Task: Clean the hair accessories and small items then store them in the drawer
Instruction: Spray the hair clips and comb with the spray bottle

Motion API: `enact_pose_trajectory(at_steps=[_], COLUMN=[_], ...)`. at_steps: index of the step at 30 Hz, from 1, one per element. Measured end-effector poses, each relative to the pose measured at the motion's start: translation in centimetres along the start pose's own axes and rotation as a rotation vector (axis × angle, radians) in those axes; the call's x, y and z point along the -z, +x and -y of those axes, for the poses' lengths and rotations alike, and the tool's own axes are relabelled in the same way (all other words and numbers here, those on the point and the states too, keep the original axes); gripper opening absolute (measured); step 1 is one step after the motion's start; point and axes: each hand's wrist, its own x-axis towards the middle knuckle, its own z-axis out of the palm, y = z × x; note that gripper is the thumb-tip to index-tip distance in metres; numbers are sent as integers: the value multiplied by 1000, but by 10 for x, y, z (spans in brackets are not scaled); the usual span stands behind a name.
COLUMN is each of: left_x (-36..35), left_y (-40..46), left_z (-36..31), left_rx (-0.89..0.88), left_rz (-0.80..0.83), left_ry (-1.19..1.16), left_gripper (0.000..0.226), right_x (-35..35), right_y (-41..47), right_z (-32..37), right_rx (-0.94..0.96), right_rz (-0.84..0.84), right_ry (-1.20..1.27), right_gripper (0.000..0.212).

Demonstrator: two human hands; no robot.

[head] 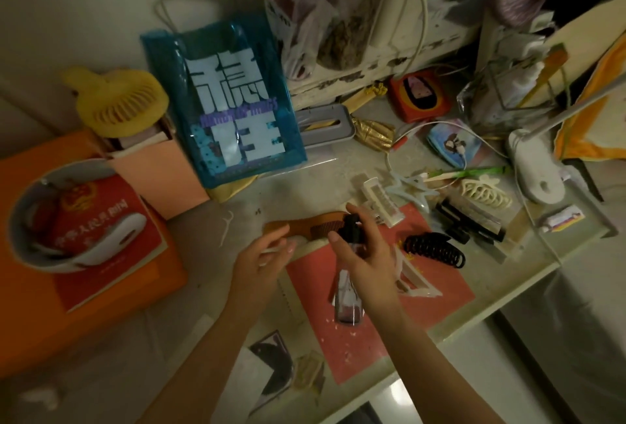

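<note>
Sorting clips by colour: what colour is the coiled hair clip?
Black; the coiled hair clip shows best in the head view, on the red mat.
</note>
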Motion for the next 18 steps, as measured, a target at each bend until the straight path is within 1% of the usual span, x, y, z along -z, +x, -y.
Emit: enact_pose_trajectory(at_steps=[3,7,10,11,13,15,18], left_x=[17,46,71,77,87,95,101], left_y=[-23,-54,-81,-90,-107,-123,-142], left_z=[-1,-1,5,8,16,22,35], left_rx=[-20,70,119,126,120,107,123], left_rz=[-73,-217,-317,-353,-428,-474,-498], left_ry=[-21,-134,-123,-95,-26,119,315], left_gripper=[28,30,35,34,23,28,48], right_x=[-8,-28,-49,-57,-74,-91,-113], right_y=[-11,-31,-42,-45,-49,-52,-56], right_z=[11,26,28,29,28,23,11], right_rx=[30,53,64,66,87,128,158], right_rz=[74,200,317,365,453,513,567], right_ry=[-71,-87,-124,-138,-177,-226,-298], right_gripper=[47,36,36,35,35,35,36])
